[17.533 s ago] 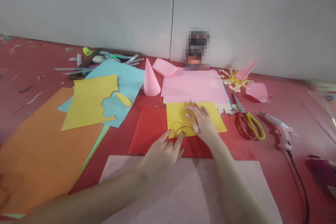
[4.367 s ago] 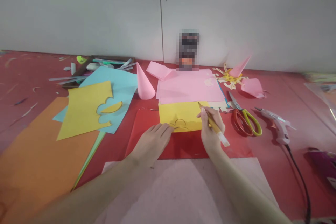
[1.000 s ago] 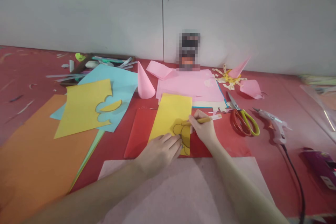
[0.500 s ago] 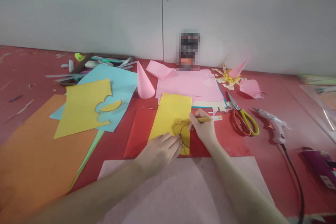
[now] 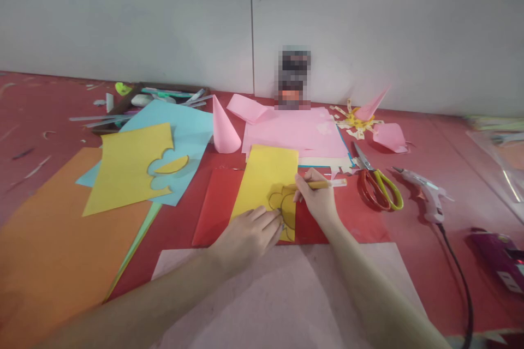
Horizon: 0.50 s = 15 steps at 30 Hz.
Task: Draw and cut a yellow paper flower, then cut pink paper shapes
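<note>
My right hand [image 5: 317, 191] is closed around a yellow pen [image 5: 317, 185], its tip at a dark scalloped outline on a yellow sheet of paper [image 5: 268, 166]. My left hand [image 5: 249, 232] lies flat over the lower part of that sheet, fingers stretched out and fingertips at the edge of the drawn outline. Part of the outline is hidden under the left fingers. Beneath the yellow paper is a red sheet [image 5: 219, 196], and a pale pink sheet [image 5: 262, 294] lies nearest me under my forearms.
Scissors [image 5: 379, 188] and a glue gun [image 5: 423, 188] with a black cord lie right. A pink cone [image 5: 224, 133] stands behind, beside pink sheets [image 5: 295, 131]. Left are a cut yellow sheet [image 5: 126, 166], blue paper [image 5: 184, 120] and orange paper [image 5: 73, 240]. A purple box [image 5: 493, 253] sits far right.
Almost nothing differs. The view has shifted very slightly; both hands, the pen and the yellow paper keep their places.
</note>
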Tool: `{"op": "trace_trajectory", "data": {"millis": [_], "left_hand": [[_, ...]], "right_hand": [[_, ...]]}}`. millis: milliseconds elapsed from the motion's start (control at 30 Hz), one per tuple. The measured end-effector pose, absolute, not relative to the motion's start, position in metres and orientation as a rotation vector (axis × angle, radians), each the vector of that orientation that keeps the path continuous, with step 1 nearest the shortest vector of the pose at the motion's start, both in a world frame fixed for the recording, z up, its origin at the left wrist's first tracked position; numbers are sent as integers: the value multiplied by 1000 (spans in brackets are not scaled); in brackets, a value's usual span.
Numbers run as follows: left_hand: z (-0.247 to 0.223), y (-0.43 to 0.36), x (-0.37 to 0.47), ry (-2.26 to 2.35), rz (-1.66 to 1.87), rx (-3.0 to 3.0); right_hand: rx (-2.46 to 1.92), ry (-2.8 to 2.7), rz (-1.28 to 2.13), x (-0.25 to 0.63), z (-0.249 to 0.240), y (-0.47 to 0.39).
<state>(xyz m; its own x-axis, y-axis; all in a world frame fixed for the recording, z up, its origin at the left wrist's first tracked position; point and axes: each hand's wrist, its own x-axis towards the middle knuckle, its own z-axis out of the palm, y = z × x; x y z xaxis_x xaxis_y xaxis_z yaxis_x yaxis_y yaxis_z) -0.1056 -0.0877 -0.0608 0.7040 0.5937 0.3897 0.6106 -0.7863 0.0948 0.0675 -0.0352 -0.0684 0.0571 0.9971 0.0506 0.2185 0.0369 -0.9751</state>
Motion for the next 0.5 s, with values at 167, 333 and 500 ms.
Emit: {"op": "trace_trajectory", "data": {"millis": [167,333,500], "left_hand": [[-61,-88,-106,-1017,-607,-2867],[-62,-88,-106,-1010,-607,-2859],[-62,-88,-106,-1002,-603,-2855]], "right_hand": [[-1373,-1349,1021,66,-67,-37],[-1407,-1336,965,66,-67,-37],[-1408,-1353,959,66,-67,-37]]}}
